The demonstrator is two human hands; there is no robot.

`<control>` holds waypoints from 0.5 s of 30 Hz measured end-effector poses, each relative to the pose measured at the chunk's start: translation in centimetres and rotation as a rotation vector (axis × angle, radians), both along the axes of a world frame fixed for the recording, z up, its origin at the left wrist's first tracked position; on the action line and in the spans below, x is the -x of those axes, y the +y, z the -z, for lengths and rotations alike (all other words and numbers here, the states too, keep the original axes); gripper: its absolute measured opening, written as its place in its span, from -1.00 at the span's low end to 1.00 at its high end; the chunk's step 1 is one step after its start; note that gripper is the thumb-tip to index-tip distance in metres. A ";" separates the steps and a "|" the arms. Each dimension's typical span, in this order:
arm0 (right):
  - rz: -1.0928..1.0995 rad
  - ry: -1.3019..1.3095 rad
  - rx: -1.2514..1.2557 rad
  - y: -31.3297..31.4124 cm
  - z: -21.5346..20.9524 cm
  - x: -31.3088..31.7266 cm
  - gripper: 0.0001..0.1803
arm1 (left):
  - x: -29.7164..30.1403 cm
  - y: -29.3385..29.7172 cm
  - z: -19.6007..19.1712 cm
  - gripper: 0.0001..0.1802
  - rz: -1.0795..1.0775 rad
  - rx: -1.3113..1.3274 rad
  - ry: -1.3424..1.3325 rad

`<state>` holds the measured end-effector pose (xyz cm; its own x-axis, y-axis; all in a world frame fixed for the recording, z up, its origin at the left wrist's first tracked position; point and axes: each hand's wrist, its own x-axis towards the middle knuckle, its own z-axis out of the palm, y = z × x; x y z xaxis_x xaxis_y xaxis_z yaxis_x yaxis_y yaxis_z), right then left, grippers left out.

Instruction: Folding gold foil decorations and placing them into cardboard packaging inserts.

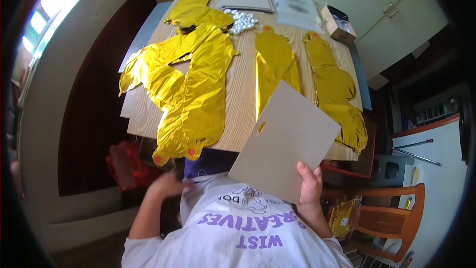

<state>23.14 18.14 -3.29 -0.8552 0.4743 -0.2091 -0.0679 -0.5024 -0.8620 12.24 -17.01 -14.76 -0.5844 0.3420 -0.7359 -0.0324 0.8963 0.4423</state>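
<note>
My right hand (310, 184) grips a grey cardboard sheet (290, 136) by its lower right edge, thumb on top. The sheet is tilted over the table's front edge, and a small slot near its left edge lets gold show through. My left hand (171, 184) is low at the left by my lap, below the table edge, its fingers smeared by motion. Nearest to it on the table lies a large flat gold foil balloon (198, 94) with red-marked tabs. Another gold foil balloon (277, 57) lies partly behind the sheet, and a third gold foil balloon (333, 82) is at the right.
More gold foil (196, 5) lies at the far left of the wooden table (243, 89). Near it are small white balls (242, 22), a stack of grey cards (245, 0), clear plastic bags (297, 9) and an open box (338, 24). A wooden chair (391, 221) stands at my right.
</note>
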 end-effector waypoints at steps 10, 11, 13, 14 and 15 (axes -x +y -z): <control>0.035 0.166 0.061 -2.9 -3.3 6.2 -0.60 | 2.9 17.6 -16.0 -0.59 -0.603 -1.425 -0.251; 0.033 0.197 0.081 -1.2 -2.8 6.8 -0.56 | 4.4 18.0 -16.7 -0.61 -0.616 -1.437 -0.315; 0.060 0.298 0.105 2.0 -3.7 8.5 -0.46 | 7.4 17.7 -17.0 -0.61 -0.448 -1.423 -0.147; 0.013 0.258 0.063 4.2 -4.2 9.3 -0.47 | 9.0 17.6 -17.6 -0.63 -0.395 -1.390 -0.151; -0.083 0.175 0.022 6.1 -4.9 10.3 -0.50 | 10.6 17.7 -17.8 -0.61 -0.397 -1.324 -0.178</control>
